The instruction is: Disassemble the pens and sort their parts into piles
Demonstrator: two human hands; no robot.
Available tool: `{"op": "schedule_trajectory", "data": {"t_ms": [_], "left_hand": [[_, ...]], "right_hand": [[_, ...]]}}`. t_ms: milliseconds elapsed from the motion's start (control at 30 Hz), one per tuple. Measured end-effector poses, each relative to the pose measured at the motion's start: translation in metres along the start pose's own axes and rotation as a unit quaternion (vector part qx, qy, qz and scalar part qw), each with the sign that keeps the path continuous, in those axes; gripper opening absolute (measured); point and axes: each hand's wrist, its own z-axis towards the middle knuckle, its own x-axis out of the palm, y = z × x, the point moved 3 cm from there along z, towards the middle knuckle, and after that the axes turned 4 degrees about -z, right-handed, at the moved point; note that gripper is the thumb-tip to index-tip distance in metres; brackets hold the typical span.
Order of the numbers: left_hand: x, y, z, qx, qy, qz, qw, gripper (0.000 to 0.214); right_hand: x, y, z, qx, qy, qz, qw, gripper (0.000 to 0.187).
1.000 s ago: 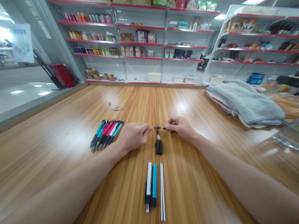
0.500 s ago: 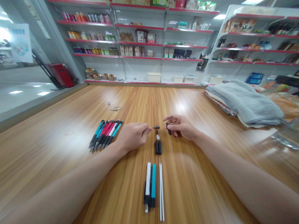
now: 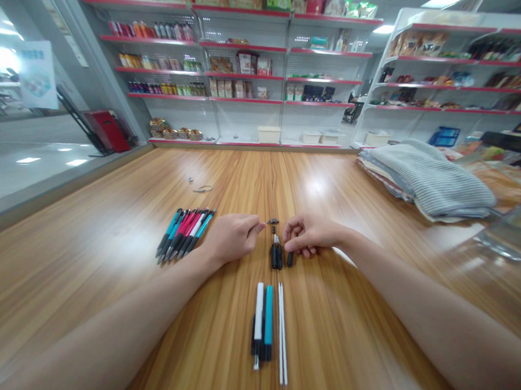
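The right hand (image 3: 307, 233) pinches a black tube (image 3: 290, 260) at three o'clock from two more tubes (image 3: 279, 258); the left hand (image 3: 237, 236) is curled closed, holding what I cannot tell.

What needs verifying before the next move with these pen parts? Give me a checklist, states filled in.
1. Black grip at the right hand's fingertips: ok.
2. Right hand free: not ok, it is on that grip.
3. Left hand holding a small part: cannot tell, its fingers are curled shut.
4. Two other black grips side by side: ok.
5. Both white refills lying together: ok.
6. Row of pens apart from the loose parts: ok.
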Motion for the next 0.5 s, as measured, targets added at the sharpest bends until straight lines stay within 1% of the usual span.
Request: {"op": "schedule_trajectory", "data": {"t_ms": [100,233,400,500], "left_hand": [[-0.0006,-0.0004,0.0003,0.004,-0.001,-0.003,1.0,0.033],[-0.0012,-0.0006,0.0006,0.004,0.001,-0.002,1.0,0.033],[-0.0014,-0.0007,0.0004,0.009,0.0,-0.008,1.0,0.032],[-0.0009,-0.0002,0.0,0.009,-0.002,-0.015,1.0,0.032]], "right_hand": [[-0.0007,-0.0009,-0.0007,-0.015,0.007,0.018,1.0,0.035],[-0.0001,-0.0019,-0.0012,-0.011,0.023,0.027,0.999,0.03],[-0.0016,-0.0017,-0.0014,-0.012,0.002,0.023,1.0,0.033],[-0.0044,-0.0025,-0.0032,0.007,0.01,0.013,1.0,0.035]]}}
